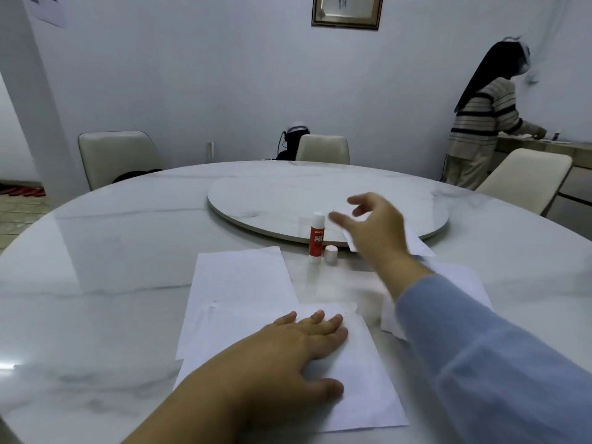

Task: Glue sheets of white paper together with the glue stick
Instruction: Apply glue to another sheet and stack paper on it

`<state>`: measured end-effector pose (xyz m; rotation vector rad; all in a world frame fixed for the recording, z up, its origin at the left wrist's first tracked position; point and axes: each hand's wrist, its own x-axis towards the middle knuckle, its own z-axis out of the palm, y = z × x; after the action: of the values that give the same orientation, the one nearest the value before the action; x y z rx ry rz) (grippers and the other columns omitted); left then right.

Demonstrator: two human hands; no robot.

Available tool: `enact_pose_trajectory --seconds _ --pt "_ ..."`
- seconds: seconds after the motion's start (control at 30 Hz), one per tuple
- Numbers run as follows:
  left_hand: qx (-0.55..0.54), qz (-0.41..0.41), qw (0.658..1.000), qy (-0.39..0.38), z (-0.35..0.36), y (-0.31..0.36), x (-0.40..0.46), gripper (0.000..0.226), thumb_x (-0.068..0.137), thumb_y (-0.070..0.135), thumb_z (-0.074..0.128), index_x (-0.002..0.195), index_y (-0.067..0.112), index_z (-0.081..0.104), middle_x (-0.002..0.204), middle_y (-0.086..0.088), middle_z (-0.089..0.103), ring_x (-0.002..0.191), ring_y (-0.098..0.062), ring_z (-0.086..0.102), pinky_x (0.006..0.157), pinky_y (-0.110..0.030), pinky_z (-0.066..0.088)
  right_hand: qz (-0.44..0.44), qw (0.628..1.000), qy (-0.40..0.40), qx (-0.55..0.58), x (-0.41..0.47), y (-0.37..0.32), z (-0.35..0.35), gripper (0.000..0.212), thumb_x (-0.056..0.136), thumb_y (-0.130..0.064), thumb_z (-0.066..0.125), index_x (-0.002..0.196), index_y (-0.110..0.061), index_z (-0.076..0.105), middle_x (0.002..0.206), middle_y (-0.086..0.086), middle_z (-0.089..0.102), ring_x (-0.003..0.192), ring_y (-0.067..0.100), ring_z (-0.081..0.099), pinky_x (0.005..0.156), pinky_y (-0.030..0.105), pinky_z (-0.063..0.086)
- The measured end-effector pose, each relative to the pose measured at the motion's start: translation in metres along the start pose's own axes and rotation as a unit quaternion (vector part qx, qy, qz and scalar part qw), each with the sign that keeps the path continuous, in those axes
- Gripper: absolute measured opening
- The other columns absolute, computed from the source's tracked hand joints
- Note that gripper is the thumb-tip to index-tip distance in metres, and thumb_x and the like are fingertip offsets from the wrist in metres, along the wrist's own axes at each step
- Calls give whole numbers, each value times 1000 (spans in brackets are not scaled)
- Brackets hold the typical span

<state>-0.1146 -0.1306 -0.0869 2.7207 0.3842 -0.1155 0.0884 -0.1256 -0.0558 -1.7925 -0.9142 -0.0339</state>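
Note:
A red and white glue stick [316,237] stands upright and uncapped on the table, its white cap [331,254] beside it on the right. My left hand [298,350] lies flat, fingers spread, on a white sheet [362,379] that overlaps another white sheet [240,277] behind it. My right hand [374,229] hovers open just right of the glue stick, fingers apart, touching nothing. More white sheets [419,245] lie under and behind that hand, partly hidden by my blue sleeve.
The round marble table [96,267] carries a lazy Susan [282,197] just behind the glue stick. Cream chairs [323,149] stand around the far edge. A person in a striped top [480,123] stands at a counter, far right.

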Motion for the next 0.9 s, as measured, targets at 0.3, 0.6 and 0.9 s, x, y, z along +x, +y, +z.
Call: enact_pose_trajectory --seconds 0.3,0.6,0.9 --pt "-2 -19 1000 22 3 1 0 63 92 49 42 145 50 7 140 39 -11 121 18 -15 101 -11 -9 180 803 -323 -468 -1 64 -148 83 68 -43 80 141 -27 43 140 -2 48 128 19 46 107 30 34" --pt "7 -10 999 47 8 -5 1 63 90 50 42 144 50 10 148 37 -7 128 19 -13 110 -14 -8 125 847 -217 -469 -18 74 -153 69 62 -37 81 126 -35 53 108 -9 55 106 16 53 95 31 41" --pt "9 6 998 54 11 -7 5 63 91 47 42 146 46 13 152 33 -2 130 21 -10 108 -11 -8 130 903 -138 -386 -31 81 -157 35 56 -18 85 81 -27 62 93 0 63 85 20 56 68 28 44"
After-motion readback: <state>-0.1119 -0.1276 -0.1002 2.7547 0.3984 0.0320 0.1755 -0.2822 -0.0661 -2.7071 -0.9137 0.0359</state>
